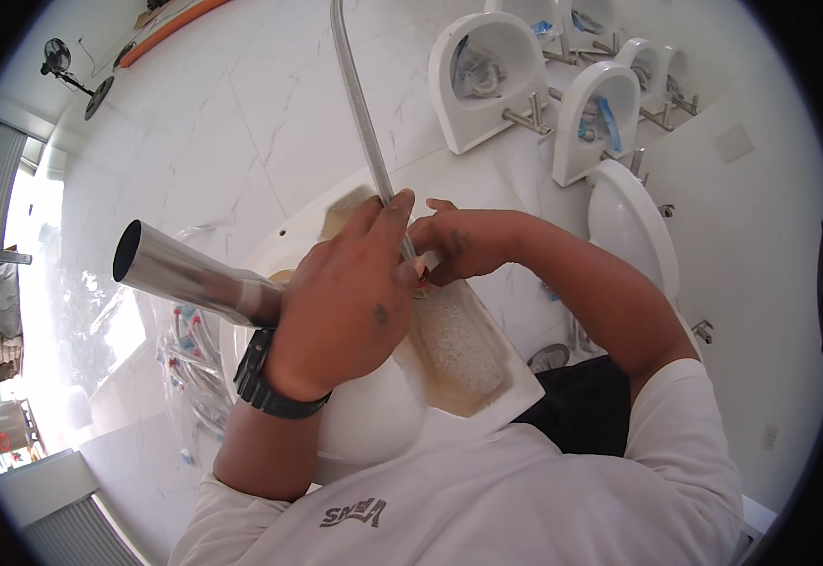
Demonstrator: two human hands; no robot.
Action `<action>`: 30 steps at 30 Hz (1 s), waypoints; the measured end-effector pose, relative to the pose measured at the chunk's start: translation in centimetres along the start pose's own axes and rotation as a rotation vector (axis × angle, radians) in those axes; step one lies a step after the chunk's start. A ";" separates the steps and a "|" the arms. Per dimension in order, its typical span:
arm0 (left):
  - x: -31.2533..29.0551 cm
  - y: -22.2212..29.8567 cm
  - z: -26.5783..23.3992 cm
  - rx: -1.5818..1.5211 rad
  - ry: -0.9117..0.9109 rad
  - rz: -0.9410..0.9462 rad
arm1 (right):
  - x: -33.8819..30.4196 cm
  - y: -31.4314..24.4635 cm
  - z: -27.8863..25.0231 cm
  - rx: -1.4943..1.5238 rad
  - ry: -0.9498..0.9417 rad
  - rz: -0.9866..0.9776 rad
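Observation:
A white ceramic washbasin (pixel 369 424) lies underside up in front of me, with rough, unglazed beige hollows showing. A silver braided flexible hose (pixel 362 113) rises from between my hands and runs away toward the far side. My left hand (pixel 350 292) is closed around the hose near its lower end, back of the hand up. The curled fingers of my right hand (pixel 463 245) pinch that same lower end, where a small reddish part shows; the connection itself is mostly hidden. A shiny metal drain pipe (pixel 194 278) sticks out to the left, just beyond my left wrist.
Several white washbasins (pixel 445 85) with metal taps (pixel 529 118) stand on the floor at the far right. Another basin (pixel 633 226) leans by the right wall. Bagged hoses (pixel 194 363) lie left of my basin. A black fan (pixel 76 80) stands far left, near an orange tube (pixel 171 30).

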State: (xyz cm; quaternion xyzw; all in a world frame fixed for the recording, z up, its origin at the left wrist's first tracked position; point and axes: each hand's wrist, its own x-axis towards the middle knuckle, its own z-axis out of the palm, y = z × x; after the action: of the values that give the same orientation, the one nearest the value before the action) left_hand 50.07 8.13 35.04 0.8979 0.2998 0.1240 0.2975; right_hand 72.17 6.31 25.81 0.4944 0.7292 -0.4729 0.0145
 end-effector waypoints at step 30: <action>0.9 -0.4 0.1 0.014 0.033 0.064 | 0.0 0.6 -0.8 -0.063 0.138 -0.112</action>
State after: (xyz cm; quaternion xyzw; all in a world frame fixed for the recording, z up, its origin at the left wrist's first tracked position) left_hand 50.66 8.92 34.72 0.9069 0.2766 0.1461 0.2823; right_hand 72.98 6.89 25.87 0.4835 0.7697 -0.4143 -0.0468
